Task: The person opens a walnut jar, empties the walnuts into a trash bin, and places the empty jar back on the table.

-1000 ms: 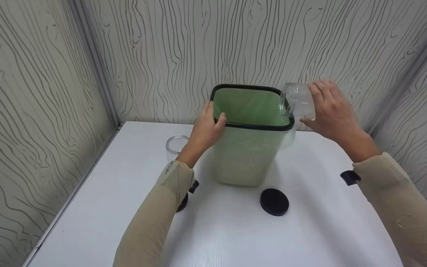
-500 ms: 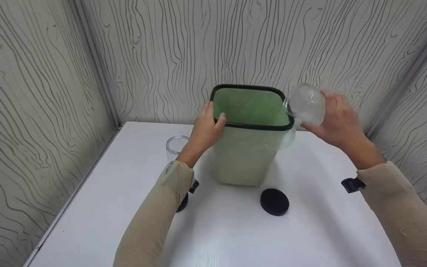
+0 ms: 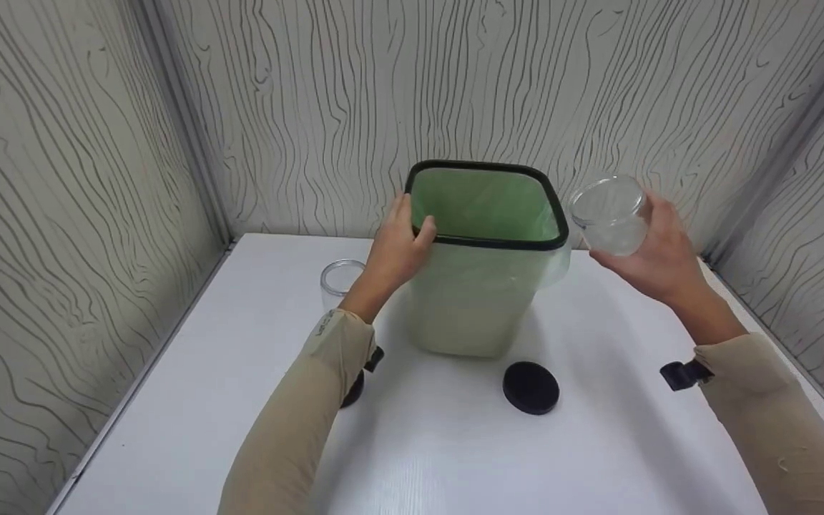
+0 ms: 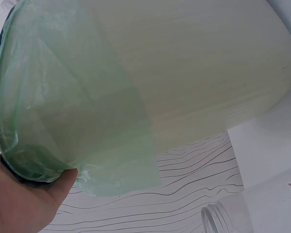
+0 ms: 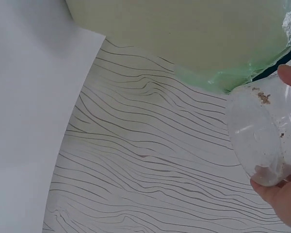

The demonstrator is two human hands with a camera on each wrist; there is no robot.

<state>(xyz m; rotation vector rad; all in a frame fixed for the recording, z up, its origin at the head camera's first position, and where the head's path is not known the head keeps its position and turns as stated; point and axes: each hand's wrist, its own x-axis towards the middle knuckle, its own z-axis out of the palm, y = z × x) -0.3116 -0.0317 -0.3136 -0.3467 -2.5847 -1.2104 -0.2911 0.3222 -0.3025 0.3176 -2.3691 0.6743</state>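
A pale trash can point(image 3: 466, 315) with a green bag and a black rim ring stands on the white table. My left hand point(image 3: 398, 250) grips its left rim; the left wrist view shows the thumb hooked over the bag point(image 4: 87, 121). To the right of the can, my right hand point(image 3: 659, 261) holds a clear jar point(image 3: 609, 214) without a lid, tilted with its mouth up and toward the can. Brown crumbs point(image 5: 264, 98) cling to the jar in the right wrist view. The jar is in the air, apart from the can in the head view.
A second clear jar point(image 3: 337, 282) stands left of the can, partly behind my left forearm. One black lid point(image 3: 531, 388) lies in front of the can, another point(image 3: 353, 392) peeks out by my left sleeve. Wood-patterned panels point(image 3: 383, 86) wall in the table.
My right hand has drawn the jar away from the can's rim, to the right and lower, turning it from sideways toward upright. The left hand keeps its hold.
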